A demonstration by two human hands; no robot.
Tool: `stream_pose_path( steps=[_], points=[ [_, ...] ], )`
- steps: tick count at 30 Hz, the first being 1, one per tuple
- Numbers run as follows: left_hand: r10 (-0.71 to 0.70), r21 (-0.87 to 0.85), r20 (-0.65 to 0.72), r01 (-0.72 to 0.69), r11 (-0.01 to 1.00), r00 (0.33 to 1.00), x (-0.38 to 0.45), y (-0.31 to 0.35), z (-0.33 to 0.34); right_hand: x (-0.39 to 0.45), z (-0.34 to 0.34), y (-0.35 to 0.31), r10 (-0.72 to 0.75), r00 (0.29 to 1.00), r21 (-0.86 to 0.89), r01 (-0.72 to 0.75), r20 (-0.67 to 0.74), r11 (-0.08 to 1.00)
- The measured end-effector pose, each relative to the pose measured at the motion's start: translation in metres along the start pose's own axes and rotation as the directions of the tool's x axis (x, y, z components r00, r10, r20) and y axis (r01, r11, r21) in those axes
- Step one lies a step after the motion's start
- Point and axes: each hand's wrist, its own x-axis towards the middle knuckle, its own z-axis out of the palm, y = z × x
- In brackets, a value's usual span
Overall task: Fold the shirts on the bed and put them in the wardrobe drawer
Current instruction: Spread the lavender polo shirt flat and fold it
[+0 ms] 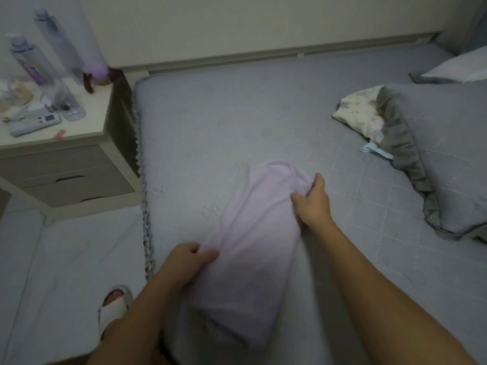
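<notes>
A pale lilac shirt [250, 246] lies on the grey bed [210, 122] as a long narrow strip running from the near edge toward the middle. My left hand [188, 262] pinches its left edge about halfway along, thumb on top of the cloth. My right hand [313, 201] grips a bunch of cloth at the far right corner of the strip. The near end of the shirt hangs over the bed edge between my forearms.
A bedside table [79, 159] with two drawers stands left of the bed, carrying bottles [39, 67] and a remote [34, 125]. Grey pillows [442, 154] and a floral cloth [361, 114] lie at the right. My slippered foot [113, 306] stands on the floor.
</notes>
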Motion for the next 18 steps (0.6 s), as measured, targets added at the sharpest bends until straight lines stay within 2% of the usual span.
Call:
stream_pose_path(
  steps=[3, 6, 9, 12, 13, 16, 18],
  points=[
    [0.002, -0.108, -0.009, -0.003, 0.994, 1.0, -0.023, -0.004, 0.023, 0.01, 0.009, -0.014, 0.009, 1.0, 0.106, -0.011, 0.019, 0.994],
    [-0.107, -0.338, -0.052, 0.084, 0.938, 0.993, -0.039, -0.007, 0.035, -0.028, 0.014, 0.017, 0.063, 0.994, 0.24, -0.081, 0.084, 0.967],
    [-0.18, -0.506, 0.062, 0.186, 0.842, 0.982, -0.056, -0.011, 0.039, -0.094, 0.002, 0.071, 0.11, 0.963, 0.366, -0.198, 0.248, 0.909],
    [-0.148, -0.537, 0.112, 0.185, 0.823, 0.983, -0.075, -0.013, 0.044, -0.154, -0.004, 0.107, 0.164, 0.88, 0.4, -0.36, 0.446, 0.843],
    [-0.154, -0.542, 0.104, 0.186, 0.819, 0.983, -0.082, -0.012, 0.048, -0.169, -0.005, 0.115, 0.147, 0.879, 0.376, -0.339, 0.454, 0.862],
    [-0.201, -0.482, 0.056, 0.203, 0.852, 0.978, -0.104, -0.007, 0.062, -0.199, -0.017, 0.12, 0.036, 0.927, 0.263, -0.143, 0.374, 0.954],
    [-0.247, -0.48, 0.09, 0.259, 0.838, 0.965, -0.12, -0.008, 0.067, -0.208, -0.033, 0.116, -0.006, 0.944, 0.238, -0.078, 0.331, 0.968]
  ],
)
